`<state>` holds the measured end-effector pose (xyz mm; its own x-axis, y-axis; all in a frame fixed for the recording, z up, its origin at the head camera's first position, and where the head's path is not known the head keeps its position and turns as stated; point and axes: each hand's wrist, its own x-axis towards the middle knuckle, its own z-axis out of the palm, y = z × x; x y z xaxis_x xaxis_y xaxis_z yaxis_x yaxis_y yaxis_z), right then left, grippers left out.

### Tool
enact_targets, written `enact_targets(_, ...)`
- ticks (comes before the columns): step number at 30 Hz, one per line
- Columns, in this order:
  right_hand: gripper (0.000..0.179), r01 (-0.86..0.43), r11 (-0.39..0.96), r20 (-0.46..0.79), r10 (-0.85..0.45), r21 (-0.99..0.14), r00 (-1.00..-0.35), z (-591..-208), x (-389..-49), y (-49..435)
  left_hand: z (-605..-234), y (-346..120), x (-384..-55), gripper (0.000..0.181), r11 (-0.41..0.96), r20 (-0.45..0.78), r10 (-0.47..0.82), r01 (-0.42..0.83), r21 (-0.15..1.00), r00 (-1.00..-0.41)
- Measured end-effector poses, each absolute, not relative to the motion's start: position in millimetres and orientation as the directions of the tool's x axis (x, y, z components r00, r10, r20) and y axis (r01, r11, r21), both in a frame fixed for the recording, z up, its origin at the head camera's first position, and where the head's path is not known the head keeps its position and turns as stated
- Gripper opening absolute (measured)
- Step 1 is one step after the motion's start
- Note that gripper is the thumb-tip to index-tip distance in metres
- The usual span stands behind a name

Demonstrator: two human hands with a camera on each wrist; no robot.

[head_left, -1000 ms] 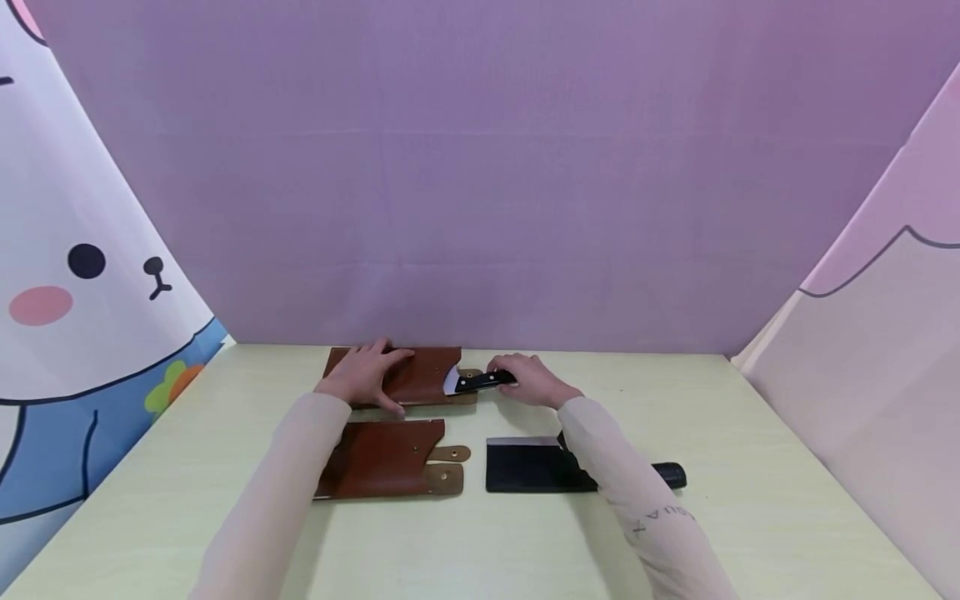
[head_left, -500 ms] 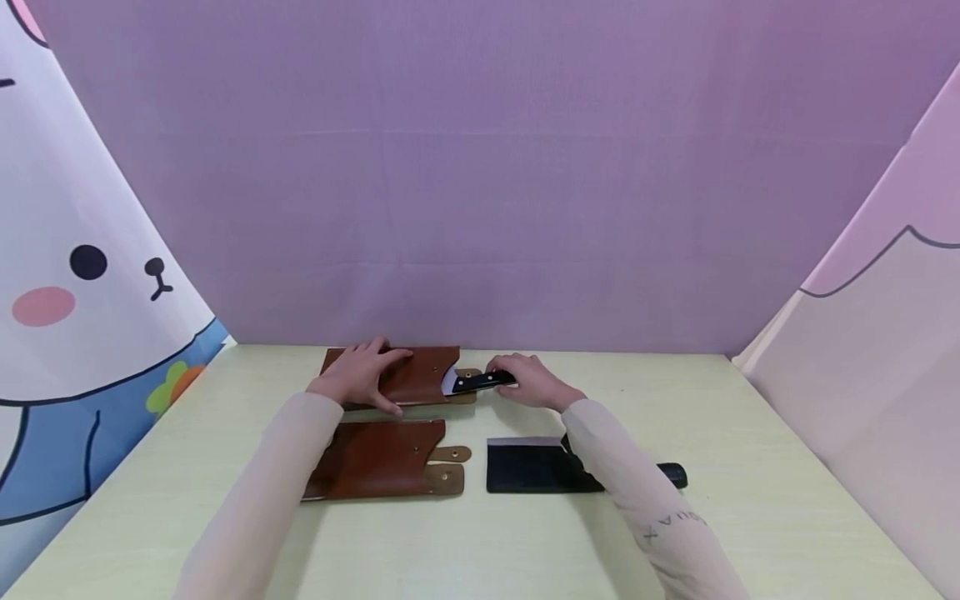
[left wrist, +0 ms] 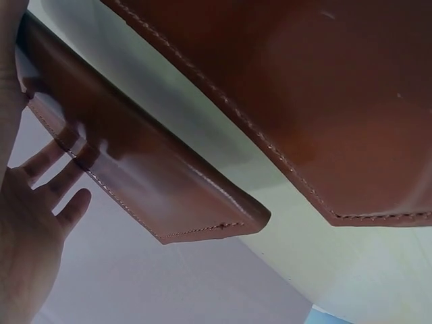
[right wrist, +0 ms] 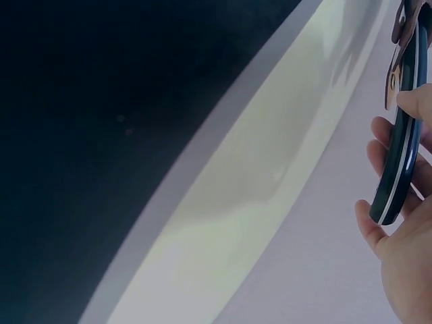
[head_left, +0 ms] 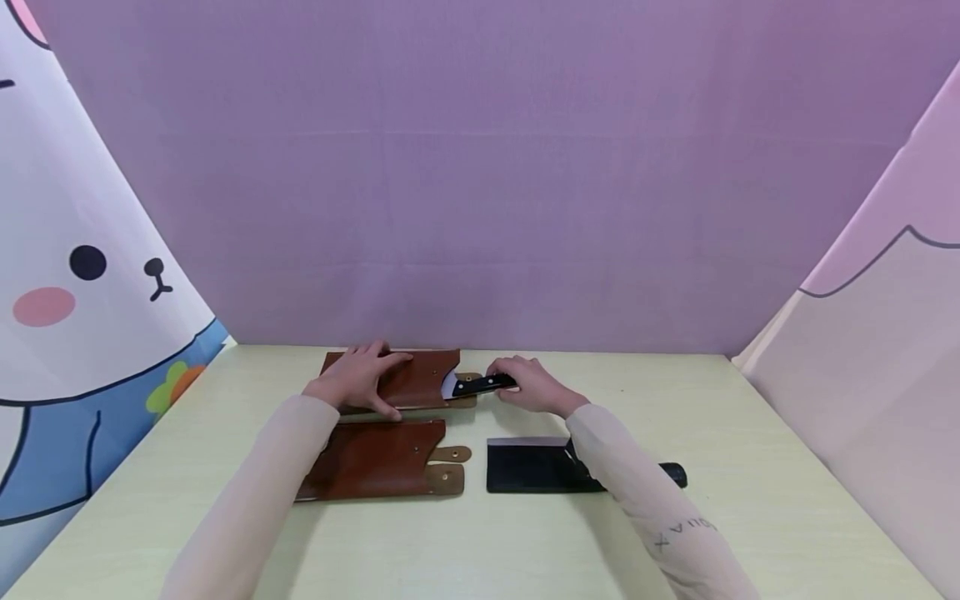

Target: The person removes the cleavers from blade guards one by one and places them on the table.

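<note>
My left hand [head_left: 362, 377] spans the rear brown leather knife sheath [head_left: 420, 379], its thumb at the near edge and fingers at the far edge. In the left wrist view, the fingers curl at the stitched edge of that sheath [left wrist: 155, 182]. From its right-hand mouth sticks a kitchen knife [head_left: 480, 385] with a black riveted handle. Most of the blade is hidden inside the leather; only a bit by the handle shows. My right hand [head_left: 534, 385] grips this handle, and the right wrist view shows fingers and thumb around the handle [right wrist: 405, 142].
Nearer me lies a second brown sheath [head_left: 382, 458], its two snap straps pointing right. A black-bladed cleaver [head_left: 525, 467] lies to its right, partly under my right forearm. A purple cloth wall [head_left: 480, 208] stands behind the pale table [head_left: 450, 550].
The rear sheath and the knife have shifted very slightly toward me, with the far edge dipping. Both forearms have spread outward a little, while both grips stay the same.
</note>
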<state>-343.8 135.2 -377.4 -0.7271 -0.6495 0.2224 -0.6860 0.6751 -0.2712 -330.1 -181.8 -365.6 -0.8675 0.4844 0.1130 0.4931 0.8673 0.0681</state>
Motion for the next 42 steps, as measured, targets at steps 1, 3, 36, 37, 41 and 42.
enact_targets(1, 0.023, -0.689, 0.672, 0.225, -0.652, -0.271, -0.724, -378, -343, 135, -366, -182, -330, 0.098, 0.867, 0.113, 0.484, 0.493, 0.069, -0.868)
enact_targets(3, 0.023, -0.689, 0.671, 0.223, -0.653, -0.273, -0.724, -378, -342, 135, -366, -182, -329, 0.098, 0.866, 0.111, 0.486, 0.494, 0.072, -0.867)
enact_targets(36, 0.023, -0.731, 0.599, 0.297, -0.669, -0.326, -0.681, -383, -337, 148, -364, -185, -322, 0.1, 0.864, 0.105, 0.49, 0.498, 0.069, -0.865)
enact_targets(37, 0.023, -0.736, 0.591, 0.304, -0.671, -0.331, -0.676, -383, -337, 148, -364, -185, -322, 0.1, 0.864, 0.105, 0.49, 0.498, 0.07, -0.865)
enact_targets(41, 0.022, -0.747, 0.577, 0.324, -0.674, -0.329, -0.664, -382, -334, 150, -364, -185, -323, 0.102, 0.865, 0.108, 0.488, 0.496, 0.074, -0.866)
enact_targets(42, 0.023, -0.739, 0.584, 0.313, -0.671, -0.335, -0.672, -382, -334, 150, -365, -185, -323, 0.102, 0.866, 0.109, 0.486, 0.494, 0.074, -0.867)
